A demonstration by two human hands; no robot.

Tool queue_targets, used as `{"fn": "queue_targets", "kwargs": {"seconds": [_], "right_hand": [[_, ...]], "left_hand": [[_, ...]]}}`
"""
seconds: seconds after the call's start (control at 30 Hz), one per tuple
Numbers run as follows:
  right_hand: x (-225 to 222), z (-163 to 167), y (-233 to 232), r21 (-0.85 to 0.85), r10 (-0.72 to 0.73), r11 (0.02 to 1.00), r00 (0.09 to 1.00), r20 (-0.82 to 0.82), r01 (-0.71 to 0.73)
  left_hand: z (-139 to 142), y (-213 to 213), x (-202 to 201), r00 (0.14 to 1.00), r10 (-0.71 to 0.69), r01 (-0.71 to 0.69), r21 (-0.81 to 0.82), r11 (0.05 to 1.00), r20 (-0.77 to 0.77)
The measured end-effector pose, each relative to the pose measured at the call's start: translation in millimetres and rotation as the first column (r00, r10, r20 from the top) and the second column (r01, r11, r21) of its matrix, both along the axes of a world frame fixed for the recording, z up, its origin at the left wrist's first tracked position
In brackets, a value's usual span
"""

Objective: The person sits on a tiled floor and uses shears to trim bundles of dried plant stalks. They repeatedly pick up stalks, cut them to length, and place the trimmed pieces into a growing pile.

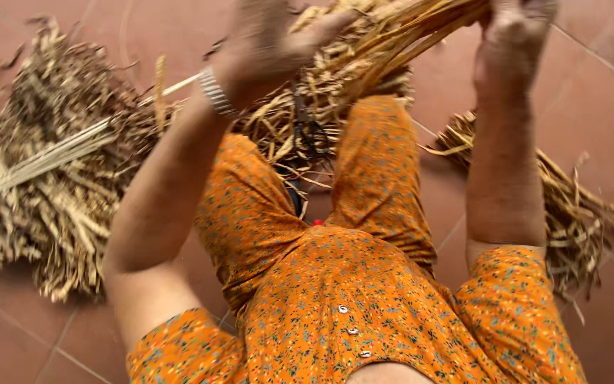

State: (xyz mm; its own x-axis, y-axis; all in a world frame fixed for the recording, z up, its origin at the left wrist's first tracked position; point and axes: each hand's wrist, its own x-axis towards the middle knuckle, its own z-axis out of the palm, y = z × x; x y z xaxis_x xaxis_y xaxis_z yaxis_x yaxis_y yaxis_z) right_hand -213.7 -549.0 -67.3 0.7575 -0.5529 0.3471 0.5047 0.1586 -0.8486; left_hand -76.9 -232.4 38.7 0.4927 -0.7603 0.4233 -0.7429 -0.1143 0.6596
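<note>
My left hand (268, 39) and my right hand (513, 32) are raised at the top of the view, both closed around a bundle of dry yellow straw stalks (392, 32). The bundle runs from my right hand down and left to my left hand, its leafy ends hanging over my knees. Both hands are blurred by motion. A metal bracelet (214, 91) sits on my left wrist. I am seated in orange flowered clothes (335, 284).
A large heap of dry straw (51, 178) lies on the reddish tiled floor (591, 114) at the left, with long pale stalks across it. A smaller heap (570, 213) lies at the right. A dark tool, perhaps scissors (310, 139), rests between my knees.
</note>
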Motion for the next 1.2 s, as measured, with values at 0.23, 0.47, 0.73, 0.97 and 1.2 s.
{"fn": "queue_targets", "kwargs": {"seconds": [0.23, 0.47, 0.73, 0.97, 1.2], "right_hand": [[-187.5, -50.4, -120.4, 0.355, -0.059, 0.929, 0.99, -0.127, 0.101], [-314.9, -151.5, -171.8, 0.705, -0.49, 0.316, 0.745, -0.452, 0.636], [-354.1, -151.1, -181.8, 0.688, -0.554, 0.216, 0.667, -0.498, 0.693], [-374.3, -161.4, -199.4, 0.574, -0.577, 0.134, 0.534, -0.618, 0.808], [-300.4, -209.1, -138.2, -0.392, -0.555, 0.569, -0.013, -0.831, 0.723]], "left_hand": [[-26.5, 46.8, 25.6, 0.981, -0.036, 0.025, -0.06, 0.998, -0.192], [-64.6, 76.2, 21.1, 0.663, 0.323, -0.329, 0.125, 0.936, -0.675], [-76.1, 77.8, 14.8, 0.637, 0.345, -0.323, 0.168, 0.931, -0.689], [-78.2, 61.8, 14.2, 0.707, 0.364, -0.29, 0.22, 0.931, -0.606], [-79.1, 43.8, 9.5, 0.759, 0.355, -0.24, 0.273, 0.932, -0.546]]}}
